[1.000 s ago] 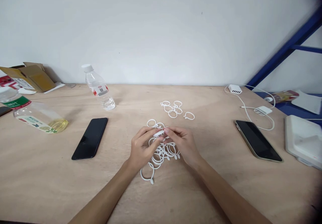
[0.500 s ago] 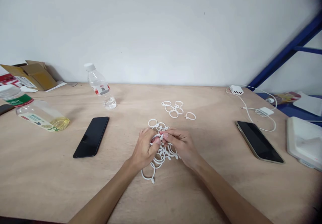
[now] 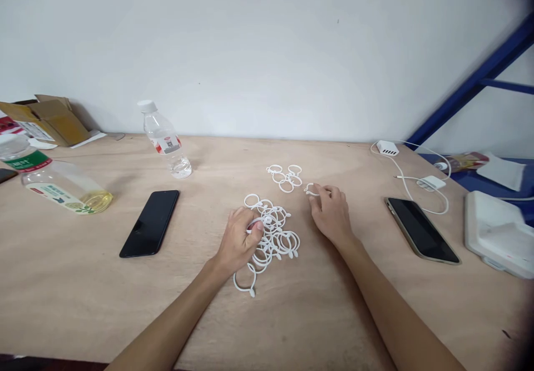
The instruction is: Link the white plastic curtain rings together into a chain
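My left hand (image 3: pixel 240 238) is closed on a white plastic curtain ring (image 3: pixel 257 219), held between thumb and fingers at the left side of a pile. That pile of white curtain rings (image 3: pixel 287 241) lies loosely tangled on the wooden table, each ring with a small tab. Further right, my right hand (image 3: pixel 334 212) reaches over a single curtain ring (image 3: pixel 309 188) and partly covers it. Thumb and forefinger are apart there; whether the fingertips touch that ring is hard to see. Just left of it lies a small group of curtain rings (image 3: pixel 286 179).
On the left are a black phone (image 3: pixel 150 223), an upright water bottle (image 3: pixel 167 146), an oil bottle (image 3: pixel 62 184) and an open cardboard box (image 3: pixel 58 120). At right lie another phone (image 3: pixel 422 229), a white charger (image 3: pixel 387 148) with cables, and a white plastic device (image 3: pixel 496 232).
My right hand has left my left hand and moved right and away to the single curtain ring. The left hand keeps its ring in about the same place. The view shifted slightly.
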Tool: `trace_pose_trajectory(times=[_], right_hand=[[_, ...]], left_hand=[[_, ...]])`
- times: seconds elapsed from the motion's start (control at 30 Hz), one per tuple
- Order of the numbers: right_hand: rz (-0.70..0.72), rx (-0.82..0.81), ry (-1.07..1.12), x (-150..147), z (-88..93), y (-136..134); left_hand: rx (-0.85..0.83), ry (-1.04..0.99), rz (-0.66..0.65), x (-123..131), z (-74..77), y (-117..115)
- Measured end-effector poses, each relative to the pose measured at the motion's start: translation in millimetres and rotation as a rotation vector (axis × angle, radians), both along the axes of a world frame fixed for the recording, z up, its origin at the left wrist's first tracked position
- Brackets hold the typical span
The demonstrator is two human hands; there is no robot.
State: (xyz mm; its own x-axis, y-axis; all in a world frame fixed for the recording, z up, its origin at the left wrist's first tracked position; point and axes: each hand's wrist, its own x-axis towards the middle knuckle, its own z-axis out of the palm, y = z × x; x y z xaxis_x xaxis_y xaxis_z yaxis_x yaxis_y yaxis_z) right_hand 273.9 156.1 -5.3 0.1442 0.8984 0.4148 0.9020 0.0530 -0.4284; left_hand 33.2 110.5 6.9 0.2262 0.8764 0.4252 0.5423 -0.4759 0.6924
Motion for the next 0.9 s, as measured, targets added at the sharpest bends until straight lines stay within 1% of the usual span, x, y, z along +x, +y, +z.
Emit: trace_pose_trajectory(times=[0.03,0.1,0.17,0.2,0.23,0.3,0.37,0.43,0.5,0.57,0.67,0.77,0.9], right_hand=[[-0.022,-0.035,-0.062,3.1,-3.4,1.8],[-0.026,-0.070,-0.114,4.9,-6.5,3.5],[-0.004,-0.047,-0.087,2.5,-5.8,3.9],[0.017,-0.029,-0.040,0.1,-4.4,3.8],[0.043,-0.020,0.036,-2.9,-2.5,3.3],[0.099,-0.040,0.270,-11.4,2.7,0.9],[0.146,-0.101,0.545,-22.5,9.5,-3.8],[0.187,-0.162,0.765,-34.7,17.3,-10.6],[0.239,-0.210,0.917,-46.0,25.0,-18.2],[0.288,-0.262,1.023,-55.0,31.8,-25.3],[0.379,-0.371,1.116,-64.1,39.1,-34.0],[0.472,-0.490,1.182,-69.3,42.7,-40.4],[0.540,-0.539,1.228,-71.5,43.4,-44.2]], left_hand=[[0.000,0.002,0.007,0.0,0.3,0.0],[0.001,0.011,0.021,-0.1,0.8,0.0],[0.003,0.020,0.032,-0.4,1.5,0.0],[0.003,0.025,0.035,-0.6,1.8,0.0],[0.004,0.031,0.037,-0.7,2.3,0.0],[0.004,0.060,0.050,-0.4,3.2,-0.2],[0.006,0.111,0.086,0.7,4.1,-0.6],[0.017,0.161,0.141,2.1,4.6,-1.2],[0.039,0.187,0.186,3.5,4.8,-2.0],[0.070,0.184,0.205,4.1,4.6,-2.9],[0.113,0.137,0.176,3.2,4.2,-3.9],[0.156,0.075,0.117,1.6,4.0,-3.9],[0.203,-0.004,0.000,1.4,5.4,-3.5]])
